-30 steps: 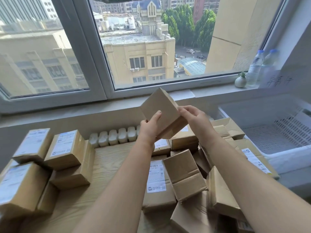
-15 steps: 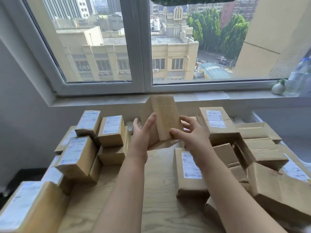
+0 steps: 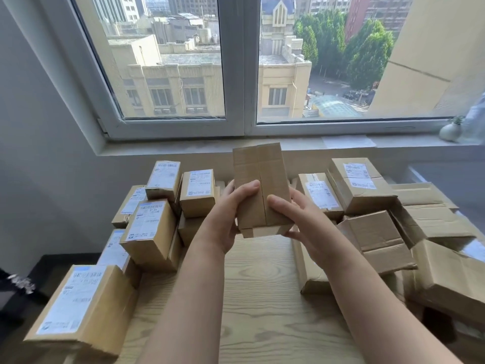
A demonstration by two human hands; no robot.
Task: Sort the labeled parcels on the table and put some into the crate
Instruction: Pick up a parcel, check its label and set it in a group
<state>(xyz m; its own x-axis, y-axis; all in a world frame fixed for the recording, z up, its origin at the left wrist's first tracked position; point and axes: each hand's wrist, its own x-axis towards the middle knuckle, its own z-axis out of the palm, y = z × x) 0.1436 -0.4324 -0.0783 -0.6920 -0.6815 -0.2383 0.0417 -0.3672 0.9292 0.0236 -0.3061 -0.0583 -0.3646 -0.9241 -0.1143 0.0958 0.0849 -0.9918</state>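
I hold a small brown cardboard parcel [image 3: 259,179] upright above the middle of the wooden table [image 3: 262,298]. Its taped seam side faces me and no label shows on it. My left hand [image 3: 225,219] grips its left side, thumb on the front. My right hand [image 3: 299,222] grips its right side, thumb on the front and fingers under the bottom corner. A stack of labelled parcels [image 3: 154,227] stands on the left. A looser pile of parcels [image 3: 378,232] lies on the right. The crate is out of view.
A window and its sill [image 3: 262,145] run along the far side of the table. A small white vase [image 3: 450,131] sits on the sill at the right. A large labelled parcel [image 3: 78,306] lies near the front left table corner. A dark floor [image 3: 21,285] shows at the left.
My view has swung left, so the white crate has left the frame. The parcel has turned upright in my hands, and both hands now grip its sides with thumbs on the front.
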